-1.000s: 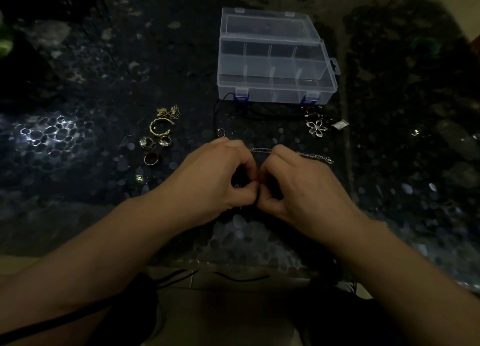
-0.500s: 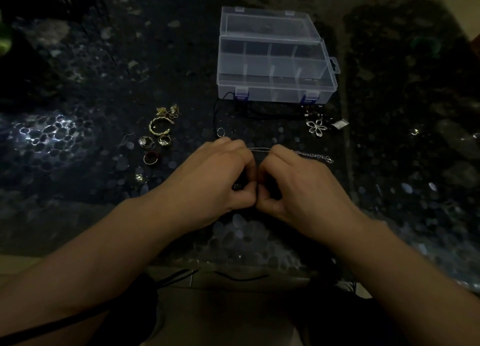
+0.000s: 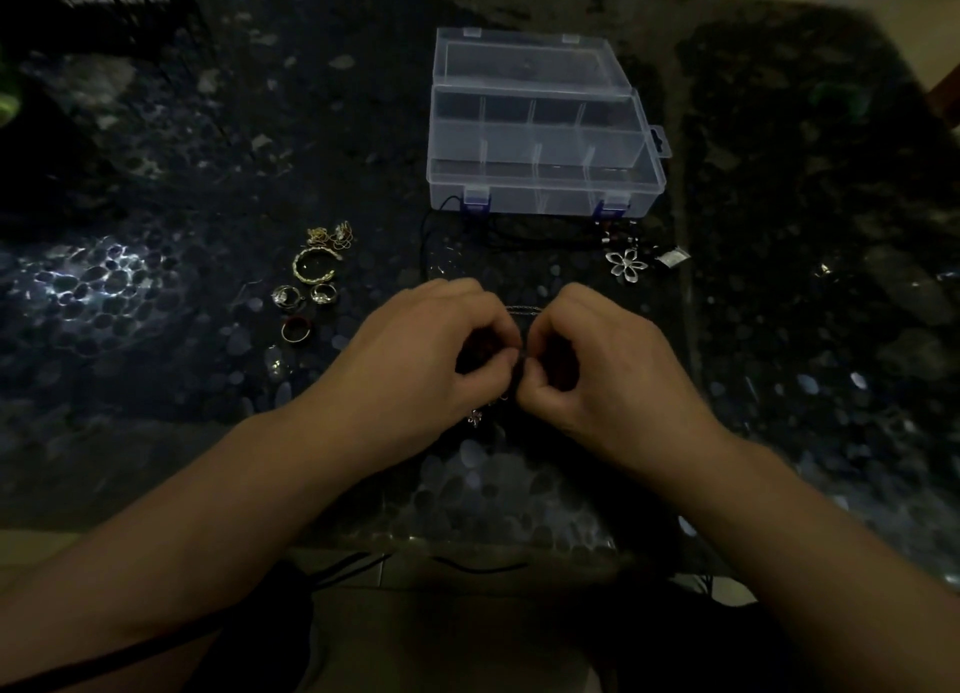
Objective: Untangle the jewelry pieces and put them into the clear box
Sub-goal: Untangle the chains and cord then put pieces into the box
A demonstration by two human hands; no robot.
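The dark pebble-patterned worktop carried everything. At its far side stood the clear box, lid open, compartments seemingly unfilled. The left hand and right hand met thumb to thumb, each pinching a fine silver chain with a small pendant dangling below. Gold bracelet, rings and a flower pendant lay loose nearby. Untangling looked underway; the next move likely called for gently teasing the strands apart before carrying the chain to the box.
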